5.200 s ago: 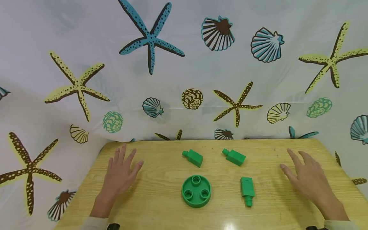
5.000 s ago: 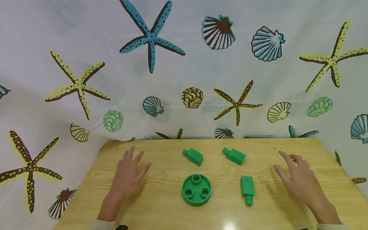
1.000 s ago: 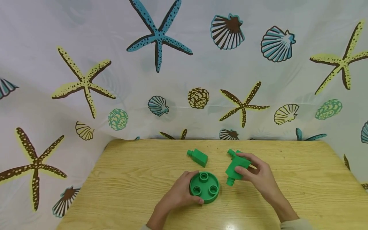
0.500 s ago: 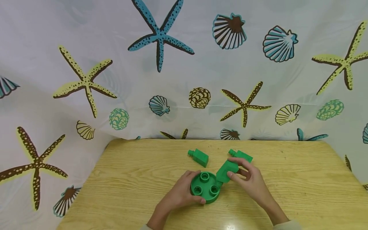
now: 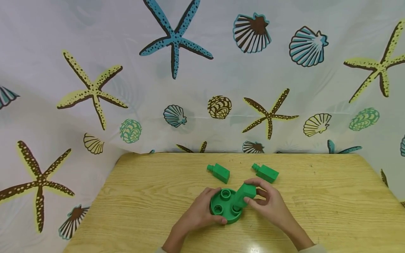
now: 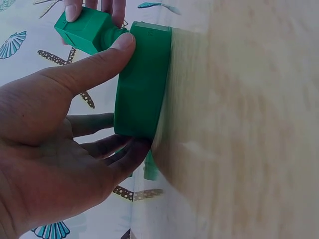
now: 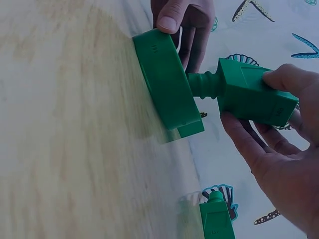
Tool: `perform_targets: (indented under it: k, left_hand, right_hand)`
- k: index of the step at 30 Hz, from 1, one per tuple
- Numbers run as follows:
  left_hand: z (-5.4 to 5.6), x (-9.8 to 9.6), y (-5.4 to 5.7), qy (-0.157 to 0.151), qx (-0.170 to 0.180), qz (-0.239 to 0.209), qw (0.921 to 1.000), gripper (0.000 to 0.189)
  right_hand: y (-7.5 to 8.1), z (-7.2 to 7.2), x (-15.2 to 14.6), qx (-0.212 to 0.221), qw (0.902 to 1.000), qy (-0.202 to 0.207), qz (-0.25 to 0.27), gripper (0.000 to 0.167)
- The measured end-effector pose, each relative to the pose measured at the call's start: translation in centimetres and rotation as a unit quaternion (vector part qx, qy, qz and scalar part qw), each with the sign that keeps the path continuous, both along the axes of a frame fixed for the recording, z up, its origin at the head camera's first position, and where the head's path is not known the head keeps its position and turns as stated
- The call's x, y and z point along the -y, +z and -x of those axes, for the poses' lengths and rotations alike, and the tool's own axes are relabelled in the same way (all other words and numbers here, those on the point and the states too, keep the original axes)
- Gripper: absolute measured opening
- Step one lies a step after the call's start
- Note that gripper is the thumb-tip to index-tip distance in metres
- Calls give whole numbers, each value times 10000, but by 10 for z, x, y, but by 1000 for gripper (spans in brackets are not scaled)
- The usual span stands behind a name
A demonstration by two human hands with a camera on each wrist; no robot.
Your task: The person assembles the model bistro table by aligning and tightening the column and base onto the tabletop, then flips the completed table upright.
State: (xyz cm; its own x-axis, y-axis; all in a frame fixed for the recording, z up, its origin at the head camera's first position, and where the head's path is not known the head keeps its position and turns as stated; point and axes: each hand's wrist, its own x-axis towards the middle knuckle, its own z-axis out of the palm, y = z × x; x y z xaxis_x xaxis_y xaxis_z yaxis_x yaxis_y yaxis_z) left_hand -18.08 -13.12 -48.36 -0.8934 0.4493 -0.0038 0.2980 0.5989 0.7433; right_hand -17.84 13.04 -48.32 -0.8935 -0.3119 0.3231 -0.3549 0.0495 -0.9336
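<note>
On the table sits a round green base (image 5: 232, 220) with three raised ring-shaped sockets inside its rim. My left hand (image 5: 198, 211) grips it from the left, thumb at the near rim and fingers round the far side. Between thumb and fingers my right hand (image 5: 269, 203) holds a green bottle-shaped block (image 7: 251, 94), tilted with its ribbed neck down at the right-hand socket. The base's wall hides the neck's tip in the right wrist view, so how deep it sits I cannot tell. In the left wrist view the base (image 6: 142, 82) stands between thumb and fingers.
Two more green bottle-shaped blocks lie on the table behind the base, one on the left (image 5: 219, 173) and one on the right (image 5: 266, 173). A white cloth (image 5: 196, 88) printed with starfish and shells hangs behind the wooden table (image 5: 148, 189) and at its sides.
Both hands have come in from the sides. The left has taken hold of the base; the right has lifted the nearest block and moved it left, neck down, to the right-hand socket.
</note>
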Motion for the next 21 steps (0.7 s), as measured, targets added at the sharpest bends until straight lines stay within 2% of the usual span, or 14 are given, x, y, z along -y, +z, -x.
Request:
perform_targets:
  k: [6,12,21]
  left_hand:
    - [-1,2,-1,13,-45,-40,10000,96]
    - [0,0,-1,-5,-72,-3,10000,97]
    - [-1,-1,-2,24,-79,-4,10000,96]
  right_hand:
    - [-2,-3,5,12,9999,99,-89,43]
    - [-3,-5,9,-241,9992,75,-302,42]
    - [-4,-7,10,-136,9989,259,-355,40]
